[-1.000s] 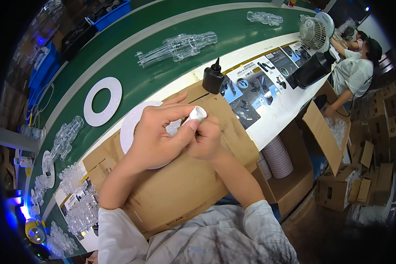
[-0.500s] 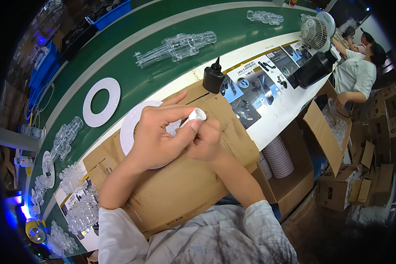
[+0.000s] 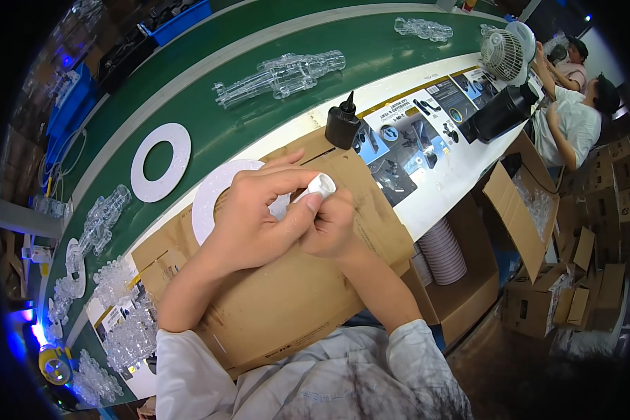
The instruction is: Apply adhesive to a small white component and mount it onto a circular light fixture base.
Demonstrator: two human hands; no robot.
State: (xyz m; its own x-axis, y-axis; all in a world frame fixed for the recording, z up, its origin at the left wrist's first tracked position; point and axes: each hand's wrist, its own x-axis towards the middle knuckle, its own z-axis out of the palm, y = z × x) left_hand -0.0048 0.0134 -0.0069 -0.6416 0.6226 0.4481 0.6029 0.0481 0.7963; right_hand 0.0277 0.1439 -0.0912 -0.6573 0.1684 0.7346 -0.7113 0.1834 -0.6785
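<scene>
My left hand (image 3: 252, 220) pinches a small white tube-shaped piece (image 3: 323, 185) between thumb and forefinger, its hollow end tipped up. Pressed close on the other side, my right hand (image 3: 332, 222) has its fingers curled in around the lower part of the same piece; its fingertips are partly hidden. Beneath both hands lies a flat white ring (image 3: 207, 203), largely covered by my left hand. The ring rests on a brown cardboard sheet (image 3: 280, 308). A black squeeze bottle with a pointed nozzle (image 3: 342, 127) stands beyond my right hand.
Clear plastic assemblies (image 3: 280, 75) and another white ring (image 3: 160, 162) lie on the green belt. Clear parts (image 3: 129, 336) are heaped at left. Rightward are a dark cylindrical object (image 3: 498, 114), a fan (image 3: 502, 54), a carton of stacked rings (image 3: 442, 252) and a co-worker (image 3: 570, 126).
The white piece has shifted slightly right and tilted between my fingers, showing more of its side. Both hands keep their hold. At right, the co-worker's lower arm has risen from the carton.
</scene>
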